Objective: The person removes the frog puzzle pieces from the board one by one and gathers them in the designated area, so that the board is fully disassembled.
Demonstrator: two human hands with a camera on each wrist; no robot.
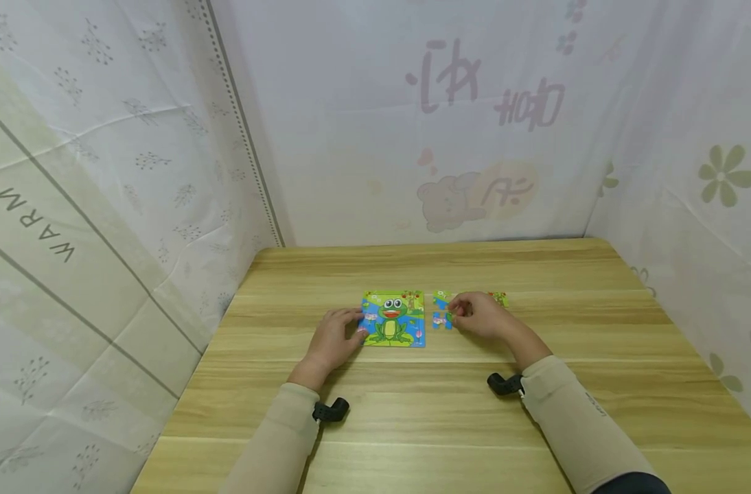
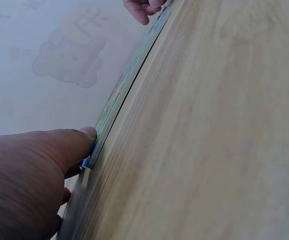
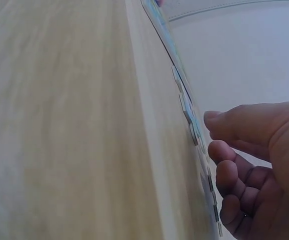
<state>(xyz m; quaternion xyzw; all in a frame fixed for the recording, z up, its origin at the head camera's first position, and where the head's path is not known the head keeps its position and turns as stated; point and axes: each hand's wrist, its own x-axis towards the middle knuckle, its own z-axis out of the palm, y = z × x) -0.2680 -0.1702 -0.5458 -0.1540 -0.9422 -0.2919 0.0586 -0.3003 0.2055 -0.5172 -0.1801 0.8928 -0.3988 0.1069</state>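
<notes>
Loose puzzle pieces [image 1: 438, 320] just beside the frog puzzle [image 1: 390, 328], at its three o'clock
They lie around nine o'clock from the nearer right hand [image 1: 482, 317], fingers set narrow, any pinch impossible to tell; the left hand [image 1: 335, 337], fingers spread, touches the puzzle's nine-o'clock edge on the bench [image 1: 412, 412]

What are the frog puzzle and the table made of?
Frog puzzle: maybe thin wood or stiff card with a bright printed face; its edge looks flat and stiff. Table: likely wood or wood-look board, smooth, slightly shiny, with grain streaks and soft glare.
</notes>
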